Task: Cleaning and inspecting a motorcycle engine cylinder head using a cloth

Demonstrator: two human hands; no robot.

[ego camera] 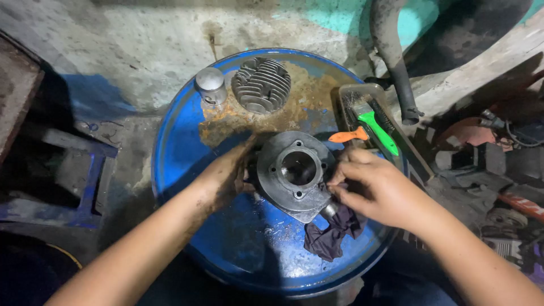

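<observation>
The right hand (377,190) is pinching a dark rag (333,232) shut between its fingers, pressing it against the lower right side of a grey engine cylinder (294,170). The left hand (226,173), grimy, is cupping the cylinder's left side, fingers curled against it, steadying it. The cylinder is sitting bore-up near the middle of a rusty blue drum lid (187,164). This looks like wiping in progress; turning the cylinder would likely need a firmer left grip. Toward the lid's far edge, a finned cylinder head (261,85) and a piston (211,85) are standing; a tray of tools (368,122) is resting at its right edge.
</observation>
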